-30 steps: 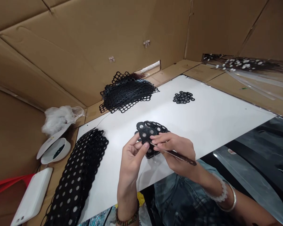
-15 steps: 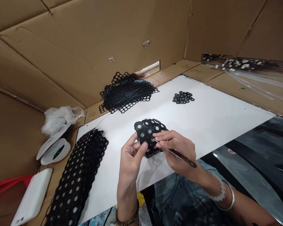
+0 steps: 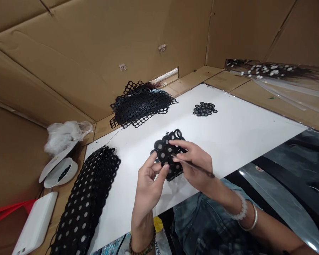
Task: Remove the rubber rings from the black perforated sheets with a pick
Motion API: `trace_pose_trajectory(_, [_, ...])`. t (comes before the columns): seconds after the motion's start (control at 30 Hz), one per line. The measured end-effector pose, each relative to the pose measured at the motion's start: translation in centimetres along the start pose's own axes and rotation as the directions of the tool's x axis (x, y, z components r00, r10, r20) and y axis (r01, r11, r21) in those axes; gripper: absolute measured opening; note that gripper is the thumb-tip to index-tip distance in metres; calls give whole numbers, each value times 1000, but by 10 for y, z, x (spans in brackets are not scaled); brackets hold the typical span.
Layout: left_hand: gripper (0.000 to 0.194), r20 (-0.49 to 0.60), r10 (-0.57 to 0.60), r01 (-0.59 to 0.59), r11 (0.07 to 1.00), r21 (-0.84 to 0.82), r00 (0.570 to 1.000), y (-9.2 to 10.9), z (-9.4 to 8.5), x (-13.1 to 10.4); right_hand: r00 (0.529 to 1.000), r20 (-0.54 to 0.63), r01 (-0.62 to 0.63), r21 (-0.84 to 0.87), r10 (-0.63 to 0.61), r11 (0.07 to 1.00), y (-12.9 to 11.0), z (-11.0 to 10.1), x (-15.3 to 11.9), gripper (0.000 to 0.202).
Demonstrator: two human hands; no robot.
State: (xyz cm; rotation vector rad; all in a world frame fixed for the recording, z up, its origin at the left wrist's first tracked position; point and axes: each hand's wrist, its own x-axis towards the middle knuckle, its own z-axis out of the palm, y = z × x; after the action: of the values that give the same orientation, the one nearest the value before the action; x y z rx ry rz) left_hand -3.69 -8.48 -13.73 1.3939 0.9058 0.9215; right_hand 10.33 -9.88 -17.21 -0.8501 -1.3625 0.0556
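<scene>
Above the white board, my left hand (image 3: 151, 177) pinches the lower left edge of a small black piece of joined rings (image 3: 162, 155) with pale round centres. My right hand (image 3: 198, 159) is closed round a slim dark metal tool (image 3: 198, 168), its tip pointing at the piece's middle. The right fingers also touch the piece's upper and right side, hiding part of it. Beyond it, a small pile of loose black rings (image 3: 205, 109) lies on the board. A long black strip with pale dots (image 3: 77, 209) lies to the left.
Black ring netting (image 3: 142, 104) is heaped at the back by the cardboard wall (image 3: 103, 46). On the left are a white bowl (image 3: 71, 173), a plastic bag of white fluff (image 3: 63, 136) and a white box (image 3: 37, 223). White-tipped dark stems (image 3: 271, 70) lie at the right.
The ring piece has turned and tilted between my hands. My right hand has shifted slightly left, its index finger now stretched to the piece's upper part. The camera view has moved slightly.
</scene>
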Motion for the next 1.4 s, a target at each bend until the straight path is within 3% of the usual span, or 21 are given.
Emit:
trace_pose_trajectory(0.1, [32, -6, -33, 33, 999, -10, 999, 3, 1, 0, 998, -43, -35, 169, 43, 985, 2, 0, -3, 21])
trace_pose_trajectory(0.23, [33, 8, -50, 50, 999, -15, 999, 3, 1, -2, 990, -113, -67, 194, 90, 979, -3, 0, 0, 23])
trace_pose_trajectory(0.37, [22, 38, -67, 68, 997, -36, 997, 3, 2, -3, 946, -237, -176, 198, 221, 964, -8, -6, 9, 19])
trace_pose_trajectory(0.47, [17, 46, -63, 67, 994, -89, 997, 2, 3, -1, 948, -181, -231, 178, 262, 957, -9, -14, 13, 16])
trace_pose_trajectory(0.6, [17, -3, -51, 50, 983, -177, 999, 0, 3, 2, 993, 27, -114, 95, 112, 989, -14, -17, 11, 12])
trace_pose_trajectory(0.7, [19, 3, -44, 44, 982, -184, 999, -1, 2, 3, 995, 95, 31, -8, -30, 999, -17, -10, 7, 17])
trace_pose_trajectory(0.93, [31, 0, -32, 31, 986, -161, 1000, -4, 1, 2, 992, 93, 101, -112, -91, 989, -8, 5, -3, 19])
trace_pose_trajectory(1.2, [39, -45, 0, 8, 987, 163, 999, -8, 8, -5, 990, 41, 141, -282, -135, 949, -1, 13, -10, 25])
trace_pose_trajectory(1.4, [41, -22, -33, 35, 994, 104, 999, -4, 12, -7, 998, 18, 66, -168, -64, 984, -8, 4, 1, 20])
